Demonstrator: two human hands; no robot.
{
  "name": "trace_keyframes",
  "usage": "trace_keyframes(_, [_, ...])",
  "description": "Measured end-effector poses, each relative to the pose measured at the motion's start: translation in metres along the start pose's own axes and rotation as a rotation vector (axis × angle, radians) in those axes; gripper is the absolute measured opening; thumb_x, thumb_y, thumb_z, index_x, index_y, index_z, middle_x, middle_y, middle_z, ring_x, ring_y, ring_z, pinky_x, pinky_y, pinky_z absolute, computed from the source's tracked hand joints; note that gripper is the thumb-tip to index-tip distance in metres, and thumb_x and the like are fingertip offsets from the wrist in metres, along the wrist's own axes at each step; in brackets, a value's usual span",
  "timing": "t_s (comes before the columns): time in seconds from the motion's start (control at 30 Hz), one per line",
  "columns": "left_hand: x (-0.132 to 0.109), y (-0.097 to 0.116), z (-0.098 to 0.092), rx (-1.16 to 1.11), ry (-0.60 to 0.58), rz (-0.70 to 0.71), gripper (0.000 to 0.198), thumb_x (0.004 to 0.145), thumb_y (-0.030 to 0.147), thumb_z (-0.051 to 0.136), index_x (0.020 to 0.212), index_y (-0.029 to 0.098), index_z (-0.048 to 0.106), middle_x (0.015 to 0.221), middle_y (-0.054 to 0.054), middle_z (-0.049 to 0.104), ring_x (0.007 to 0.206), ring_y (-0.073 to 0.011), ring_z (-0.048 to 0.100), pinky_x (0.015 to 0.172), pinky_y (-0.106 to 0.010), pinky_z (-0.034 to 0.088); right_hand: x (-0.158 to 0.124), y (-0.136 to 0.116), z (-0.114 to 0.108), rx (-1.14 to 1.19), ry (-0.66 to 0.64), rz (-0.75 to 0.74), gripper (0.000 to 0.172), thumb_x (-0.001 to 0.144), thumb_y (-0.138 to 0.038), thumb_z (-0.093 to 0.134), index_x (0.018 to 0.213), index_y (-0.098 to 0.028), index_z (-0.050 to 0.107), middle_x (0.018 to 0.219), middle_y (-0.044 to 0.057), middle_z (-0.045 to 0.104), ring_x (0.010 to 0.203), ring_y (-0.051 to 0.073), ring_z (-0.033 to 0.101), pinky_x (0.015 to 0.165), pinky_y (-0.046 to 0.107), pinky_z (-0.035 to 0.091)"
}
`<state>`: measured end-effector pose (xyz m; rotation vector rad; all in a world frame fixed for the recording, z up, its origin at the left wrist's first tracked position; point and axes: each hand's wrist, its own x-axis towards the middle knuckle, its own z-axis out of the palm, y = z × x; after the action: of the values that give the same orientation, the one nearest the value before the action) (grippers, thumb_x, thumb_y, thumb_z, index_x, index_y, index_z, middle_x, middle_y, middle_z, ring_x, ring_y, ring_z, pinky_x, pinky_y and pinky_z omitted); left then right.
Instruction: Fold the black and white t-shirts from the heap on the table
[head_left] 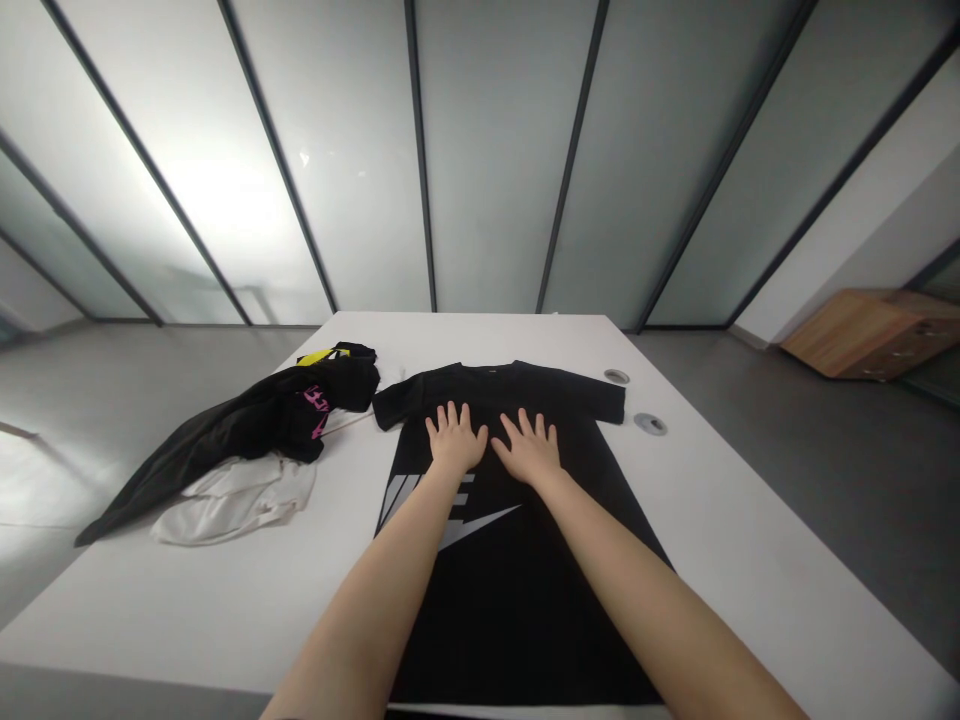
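A black T-shirt (525,600) with a grey printed logo lies spread out flat, its neckline at the far side and its sleeves out to both sides. On its upper chest rests my left hand (456,440), palm down with the fingers spread. Beside it, a small gap apart, my right hand (528,446) lies flat on the same cloth, fingers also spread. Neither hand grasps anything. My forearms cover part of the logo and the shirt's middle. The hem reaches the table's near edge.
The shirt lies on a white table (225,600). At the left is a heap of black clothes (255,420) and a white garment (240,500), partly hanging over the edge. Two round grommets (650,424) sit at the right. A wooden cabinet (870,330) and frosted glass panels stand beyond.
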<state>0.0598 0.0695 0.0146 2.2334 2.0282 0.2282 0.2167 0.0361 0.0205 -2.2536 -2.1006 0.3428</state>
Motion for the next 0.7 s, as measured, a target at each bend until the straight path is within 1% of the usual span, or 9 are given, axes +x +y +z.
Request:
trace_keyframes(0.07, [0.008,-0.001,-0.001,-0.017,0.010,-0.001,0.076,0.105,0.058,0.034,0.168,0.015,0.036,0.176,-0.018,0.026,0.163,-0.0414,0.020,0.128,-0.066,0.018,0.009,0.002,-0.003,0.001,0.019,-0.011,0.073,0.106,-0.068,0.031,0.171,-0.035,0.027,0.181,0.006,0.014,0.164,0.041,0.009,0.129,0.059,0.008])
trace_keyframes(0.13, [0.010,-0.005,-0.002,-0.032,0.034,0.004,0.072,0.106,0.054,0.034,0.167,0.015,0.039,0.175,-0.017,0.030,0.163,-0.0397,0.023,0.129,-0.063,0.020,0.015,0.008,-0.003,-0.001,0.036,-0.015,0.071,0.108,-0.065,0.030,0.171,-0.034,0.028,0.181,0.006,0.016,0.165,0.039,0.011,0.129,0.056,0.009])
trace_keyframes(0.23, [0.000,-0.021,-0.001,-0.030,0.093,0.004,0.068,0.106,0.049,0.038,0.164,0.015,0.044,0.172,-0.016,0.037,0.161,-0.0370,0.029,0.130,-0.056,0.024,0.018,0.029,-0.001,0.002,0.068,0.023,0.068,0.109,-0.061,0.029,0.171,-0.031,0.030,0.180,0.008,0.019,0.164,0.037,0.016,0.130,0.054,0.012])
trace_keyframes(0.3, [-0.010,-0.034,-0.001,-0.026,0.113,-0.006,0.067,0.105,0.048,0.042,0.163,0.015,0.045,0.171,-0.016,0.039,0.160,-0.0370,0.032,0.129,-0.055,0.026,0.017,0.047,0.001,0.016,0.099,0.074,0.068,0.109,-0.060,0.029,0.170,-0.030,0.032,0.179,0.009,0.021,0.163,0.038,0.018,0.129,0.056,0.014])
trace_keyframes(0.4, [-0.022,-0.048,-0.001,-0.032,0.120,-0.019,0.067,0.104,0.047,0.045,0.163,0.016,0.046,0.171,-0.017,0.039,0.159,-0.0385,0.032,0.129,-0.057,0.026,0.014,0.071,0.002,0.038,0.150,0.145,0.069,0.108,-0.059,0.033,0.169,-0.027,0.036,0.177,0.012,0.026,0.162,0.041,0.022,0.129,0.057,0.017])
trace_keyframes(0.47, [-0.027,-0.051,0.000,-0.046,0.127,-0.027,0.067,0.104,0.047,0.045,0.163,0.016,0.046,0.171,-0.017,0.039,0.160,-0.0405,0.031,0.128,-0.059,0.025,0.011,0.081,0.004,0.055,0.188,0.179,0.069,0.107,-0.057,0.036,0.167,-0.024,0.040,0.176,0.014,0.030,0.161,0.042,0.024,0.128,0.058,0.019])
trace_keyframes(0.6, [-0.030,-0.050,0.004,-0.101,0.147,-0.024,0.066,0.103,0.045,0.049,0.161,0.015,0.049,0.170,-0.020,0.039,0.159,-0.0442,0.030,0.127,-0.064,0.025,0.004,0.089,0.008,0.131,0.281,0.206,0.065,0.104,-0.050,0.046,0.160,-0.018,0.052,0.171,0.018,0.038,0.159,0.044,0.029,0.127,0.060,0.024])
trace_keyframes(0.7, [-0.030,-0.050,0.011,-0.196,0.188,-0.012,0.063,0.100,0.042,0.055,0.157,0.015,0.053,0.169,-0.022,0.040,0.159,-0.0468,0.029,0.127,-0.067,0.021,0.000,0.090,0.010,0.248,0.369,0.179,0.057,0.102,-0.043,0.051,0.150,-0.015,0.063,0.166,0.021,0.045,0.157,0.046,0.033,0.125,0.062,0.028])
